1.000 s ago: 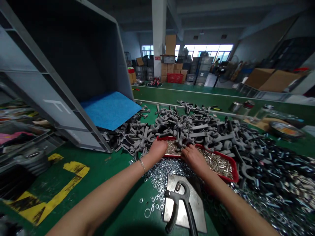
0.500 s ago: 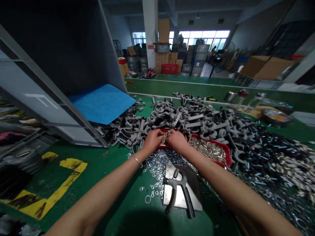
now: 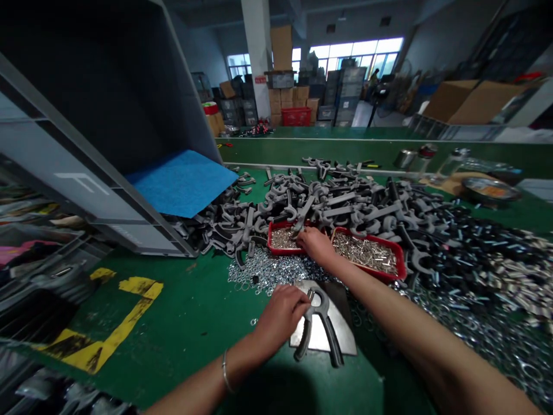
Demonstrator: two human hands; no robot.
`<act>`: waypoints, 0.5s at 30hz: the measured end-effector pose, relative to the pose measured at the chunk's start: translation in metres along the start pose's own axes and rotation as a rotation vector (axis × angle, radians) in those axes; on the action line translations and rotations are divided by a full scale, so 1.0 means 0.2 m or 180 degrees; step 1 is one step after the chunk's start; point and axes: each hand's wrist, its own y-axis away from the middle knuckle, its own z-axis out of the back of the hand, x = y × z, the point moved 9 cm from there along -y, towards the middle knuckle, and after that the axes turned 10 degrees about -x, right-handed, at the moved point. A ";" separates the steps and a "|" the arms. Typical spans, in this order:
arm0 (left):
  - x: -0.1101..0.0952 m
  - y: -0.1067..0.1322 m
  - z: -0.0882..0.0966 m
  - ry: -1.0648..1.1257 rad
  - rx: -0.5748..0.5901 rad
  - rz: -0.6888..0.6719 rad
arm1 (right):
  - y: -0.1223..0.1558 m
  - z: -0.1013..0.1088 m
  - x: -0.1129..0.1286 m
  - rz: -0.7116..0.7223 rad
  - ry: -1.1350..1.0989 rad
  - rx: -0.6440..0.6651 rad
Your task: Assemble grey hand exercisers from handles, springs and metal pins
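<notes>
Red trays [image 3: 371,270] of metal sleeves [image 3: 365,252]

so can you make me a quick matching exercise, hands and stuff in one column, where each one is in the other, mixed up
1. left hand
2. right hand
3. blue sheet
4. loose steel washers

A. in the mouth of the tipped grey crate
B. on the green bench, just below the trays
C. at the black-handled tool on the steel plate
D. between the smaller red tray and the larger red tray

Pairs: 1-C, 2-D, 3-A, 4-B
</notes>
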 end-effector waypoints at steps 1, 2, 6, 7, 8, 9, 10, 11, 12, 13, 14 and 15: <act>-0.03 0.02 -0.03 -0.0238 0.0020 -0.0155 | 0.00 0.00 0.00 -0.0029 -0.0051 -0.0042; -0.06 0.02 -0.05 -0.0447 0.0053 -0.0273 | 0.00 0.01 0.00 -0.0046 -0.0108 -0.0087; -0.07 0.03 -0.10 -0.0974 0.0143 -0.0502 | 0.04 0.07 -0.01 -0.0018 -0.0345 -0.0240; -0.07 0.04 -0.10 -0.1053 0.0131 -0.0541 | 0.05 0.09 -0.02 -0.0011 -0.0380 -0.0255; -0.07 0.05 -0.10 -0.1111 0.0116 -0.0596 | 0.07 0.10 -0.03 -0.0013 -0.0393 -0.0255; -0.07 0.06 -0.10 -0.1152 0.0105 -0.0666 | 0.09 0.11 -0.04 -0.0027 -0.0382 -0.0238; -0.07 0.07 -0.10 -0.1177 0.0100 -0.0753 | 0.10 0.12 -0.06 -0.0050 -0.0353 -0.0201; -0.07 0.08 -0.10 -0.1195 0.0087 -0.0853 | 0.10 0.11 -0.07 -0.0080 -0.0311 -0.0141; -0.08 0.08 -0.10 -0.1218 0.0068 -0.0952 | 0.09 0.10 -0.08 -0.0113 -0.0268 -0.0056; -0.08 0.08 -0.09 -0.1261 0.0044 -0.1039 | 0.08 0.08 -0.09 -0.0150 -0.0228 0.0045; -0.09 0.08 -0.09 -0.1334 0.0026 -0.1116 | 0.06 0.06 -0.10 -0.0191 -0.0197 0.0151; -0.10 0.07 -0.09 -0.1442 0.0025 -0.1188 | 0.04 0.05 -0.11 -0.0236 -0.0174 0.0251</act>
